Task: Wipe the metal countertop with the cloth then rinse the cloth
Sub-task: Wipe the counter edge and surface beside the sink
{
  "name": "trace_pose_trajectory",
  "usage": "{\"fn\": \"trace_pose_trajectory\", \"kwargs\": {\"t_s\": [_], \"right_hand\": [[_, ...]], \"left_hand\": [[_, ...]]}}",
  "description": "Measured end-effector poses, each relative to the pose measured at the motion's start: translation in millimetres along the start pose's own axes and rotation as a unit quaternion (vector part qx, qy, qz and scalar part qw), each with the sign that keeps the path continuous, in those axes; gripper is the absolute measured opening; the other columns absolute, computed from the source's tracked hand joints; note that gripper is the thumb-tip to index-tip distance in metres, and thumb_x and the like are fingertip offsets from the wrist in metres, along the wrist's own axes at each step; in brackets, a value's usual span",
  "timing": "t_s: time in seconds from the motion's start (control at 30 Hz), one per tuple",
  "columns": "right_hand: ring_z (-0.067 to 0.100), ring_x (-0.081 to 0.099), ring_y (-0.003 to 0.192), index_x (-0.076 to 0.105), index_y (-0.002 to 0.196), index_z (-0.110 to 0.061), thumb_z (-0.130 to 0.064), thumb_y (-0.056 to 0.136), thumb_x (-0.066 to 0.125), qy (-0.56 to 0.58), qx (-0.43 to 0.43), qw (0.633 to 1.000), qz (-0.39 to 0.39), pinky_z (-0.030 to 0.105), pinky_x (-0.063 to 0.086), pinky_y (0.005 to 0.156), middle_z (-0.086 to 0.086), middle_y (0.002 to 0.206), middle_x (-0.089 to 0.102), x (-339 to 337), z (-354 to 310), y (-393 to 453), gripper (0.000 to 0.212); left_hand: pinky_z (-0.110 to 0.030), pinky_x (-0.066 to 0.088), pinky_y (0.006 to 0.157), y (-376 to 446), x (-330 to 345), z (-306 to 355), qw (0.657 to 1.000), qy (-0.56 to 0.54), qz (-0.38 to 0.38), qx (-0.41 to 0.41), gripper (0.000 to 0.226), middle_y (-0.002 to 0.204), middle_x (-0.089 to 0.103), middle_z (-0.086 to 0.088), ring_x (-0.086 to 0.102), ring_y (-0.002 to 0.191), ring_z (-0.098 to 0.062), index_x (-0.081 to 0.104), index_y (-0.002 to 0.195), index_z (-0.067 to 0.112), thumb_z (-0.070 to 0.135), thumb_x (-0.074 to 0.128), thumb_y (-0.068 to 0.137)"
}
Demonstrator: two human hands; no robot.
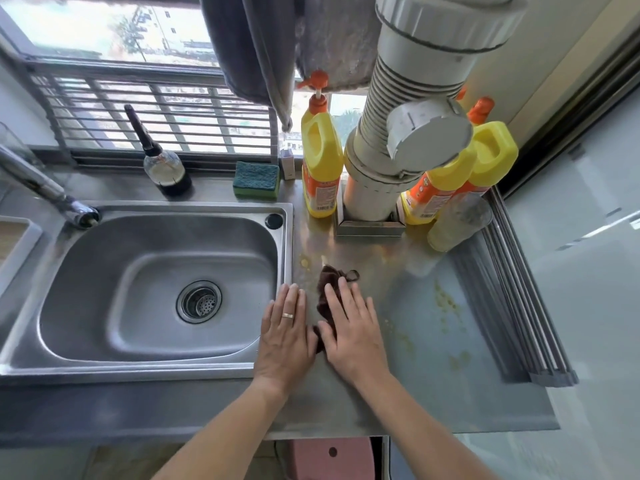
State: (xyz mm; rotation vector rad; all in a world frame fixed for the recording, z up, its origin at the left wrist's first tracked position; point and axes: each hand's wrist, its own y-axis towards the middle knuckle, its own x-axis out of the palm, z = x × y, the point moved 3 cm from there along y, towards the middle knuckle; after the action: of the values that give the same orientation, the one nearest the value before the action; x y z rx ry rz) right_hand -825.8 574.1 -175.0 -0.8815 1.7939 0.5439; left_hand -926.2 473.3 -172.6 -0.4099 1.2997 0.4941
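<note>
Right hand (353,332) flat, fingers spread, palm down on the brown cloth (327,292), pressing it onto the metal table (433,393). Cloth bunched under the fingers and thumb, poking out ahead of the fingertips and on the thumb side. Left hand (285,336) just beside, also flat and open, fingers close together, a ring (287,315) on one finger; resting on the table's edge by the sink rim, its thumb side touching the cloth.

Left of the left hand: the steel sink (104,362) with its drain (198,301), and the tap (45,188) at the far left corner.

Ahead of the cloth: a small yellowish smear (304,262) on the table. To the right of the right hand: scattered yellow spots (448,306) well apart from the cloth.

Farther ahead, crowding the back of the table: a yellow pump bottle (318,161), a wide grey pipe (394,143) rising from a metal collar, two more yellow bottles (485,164) leaning behind it, and a cloudy plastic bottle (457,223) tilted in front of them. Beyond the sink: a green sponge (256,178) and a dark glass bottle (166,171) by the window. Along the right edge: a rolled-up rack (512,299).
</note>
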Motion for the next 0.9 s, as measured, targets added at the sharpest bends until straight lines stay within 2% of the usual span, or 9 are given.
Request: {"fn": "trace_pose_trajectory", "kwargs": {"t_s": [0.1, 0.23, 0.3, 0.37, 0.5, 0.67, 0.77, 0.9], "right_hand": [[0.025, 0.013, 0.158, 0.033, 0.159, -0.018, -0.040, 0.101, 0.047, -0.047, -0.043, 0.997, 0.044, 0.052, 0.018, 0.127, 0.006, 0.170, 0.019, 7.4, -0.8, 5.2, 0.064], [0.024, 0.022, 0.156, 0.042, 0.154, -0.010, -0.026, 0.102, 0.053, -0.025, -0.219, 0.974, 0.056, 0.046, 0.027, 0.125, 0.008, 0.166, 0.030, 11.3, -9.9, 35.5, 0.056], [0.025, 0.029, 0.154, 0.045, 0.152, -0.009, -0.023, 0.101, 0.055, -0.038, -0.252, 0.965, 0.059, 0.045, 0.030, 0.124, 0.009, 0.163, 0.035, 13.7, -14.9, 51.7, 0.054], [0.026, 0.033, 0.152, 0.046, 0.152, -0.008, -0.024, 0.102, 0.053, -0.040, -0.217, 0.973, 0.065, 0.047, 0.032, 0.123, 0.010, 0.162, 0.038, 14.5, -20.1, 69.7, 0.053], [0.022, 0.028, 0.155, 0.041, 0.155, -0.011, -0.029, 0.104, 0.044, -0.027, -0.138, 0.989, 0.036, 0.047, 0.025, 0.124, 0.006, 0.165, 0.032, 9.6, -23.0, 104.1, 0.054], [0.021, 0.042, 0.147, 0.051, 0.149, -0.013, -0.026, 0.103, 0.050, -0.025, -0.100, 0.992, 0.074, 0.041, 0.039, 0.114, 0.005, 0.158, 0.046, 0.0, 5.4, 98.0, 0.048], [0.020, 0.052, 0.139, 0.057, 0.144, -0.017, -0.027, 0.102, 0.053, -0.053, -0.039, 0.990, 0.126, 0.039, 0.040, 0.104, 0.001, 0.152, 0.053, -11.9, 46.7, 65.0, 0.043], [0.023, 0.059, 0.128, 0.064, 0.135, -0.018, -0.023, 0.101, 0.052, -0.083, 0.028, 0.984, 0.153, 0.040, 0.041, 0.097, 0.003, 0.142, 0.062, -32.4, 112.0, 4.7, 0.036]], "left_hand": [[-0.044, 0.031, 0.120, -3.2, 5.2, 0.9, 1.000, -0.024, 0.018, 0.001, 0.059, 0.154, 0.047, -0.013, 0.033, 0.151, -0.027, 0.050, 0.146, 0.002, 0.028, 0.037, 0.095], [-0.042, 0.030, 0.120, -2.4, 5.7, 2.9, 0.996, -0.067, 0.060, -0.018, 0.060, 0.152, 0.045, -0.012, 0.038, 0.146, -0.027, 0.048, 0.145, 0.002, 0.023, 0.042, 0.088], [-0.041, 0.029, 0.120, -1.7, 5.2, 2.1, 0.994, -0.071, 0.073, -0.039, 0.061, 0.150, 0.044, -0.013, 0.041, 0.142, -0.029, 0.048, 0.144, 0.001, 0.024, 0.044, 0.087], [-0.040, 0.030, 0.119, -1.3, 7.0, 1.4, 0.993, -0.067, 0.076, -0.053, 0.063, 0.150, 0.044, -0.014, 0.042, 0.141, -0.030, 0.047, 0.145, 0.001, 0.026, 0.046, 0.088], [-0.043, 0.036, 0.117, -2.0, 10.9, -0.1, 0.996, -0.047, 0.056, -0.049, 0.068, 0.152, 0.044, -0.015, 0.042, 0.141, -0.031, 0.046, 0.147, 0.001, 0.030, 0.049, 0.086], [-0.047, 0.045, 0.109, -1.2, 8.1, -0.3, 0.998, -0.018, 0.039, -0.040, 0.065, 0.150, 0.047, -0.018, 0.046, 0.138, -0.034, 0.053, 0.143, 0.005, 0.033, 0.047, 0.084], [-0.048, 0.037, 0.115, -3.9, 7.6, 0.0, 0.999, -0.010, 0.038, -0.019, 0.068, 0.154, 0.045, -0.015, 0.039, 0.146, -0.032, 0.050, 0.146, 0.006, 0.035, 0.048, 0.085], [-0.048, 0.023, 0.124, -7.4, 14.0, -3.1, 0.997, 0.005, 0.031, 0.073, 0.069, 0.156, 0.045, -0.010, 0.030, 0.152, -0.027, 0.045, 0.151, 0.006, 0.034, 0.047, 0.088]]}}
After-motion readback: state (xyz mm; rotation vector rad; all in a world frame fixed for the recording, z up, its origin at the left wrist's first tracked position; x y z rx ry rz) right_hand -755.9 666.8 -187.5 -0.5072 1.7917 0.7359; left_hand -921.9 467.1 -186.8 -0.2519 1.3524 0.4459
